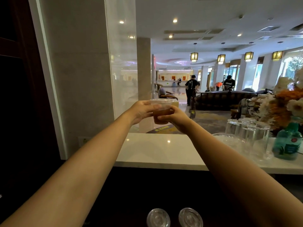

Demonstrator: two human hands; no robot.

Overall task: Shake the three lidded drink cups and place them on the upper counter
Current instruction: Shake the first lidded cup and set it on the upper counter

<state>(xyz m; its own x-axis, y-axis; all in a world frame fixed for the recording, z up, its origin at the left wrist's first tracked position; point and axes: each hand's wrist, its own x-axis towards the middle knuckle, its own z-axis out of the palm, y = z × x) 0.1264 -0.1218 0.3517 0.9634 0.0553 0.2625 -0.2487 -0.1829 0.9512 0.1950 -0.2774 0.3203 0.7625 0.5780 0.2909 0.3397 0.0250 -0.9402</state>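
A clear plastic lidded cup (161,112) holding brown drink is raised in the air above the white upper counter (157,151). My left hand (142,112) grips its left side and my right hand (174,117) grips its right side, both arms stretched forward. Two more lidded cups (158,217) (190,217) stand side by side on the dark lower surface at the bottom edge, seen from above by their clear lids.
Several upturned clear glasses (250,135) stand on the right of the upper counter, with a teal bottle (287,143) and an orange and white flower arrangement (282,105) beyond. A marble pillar (78,79) rises at left. People walk in the lobby behind.
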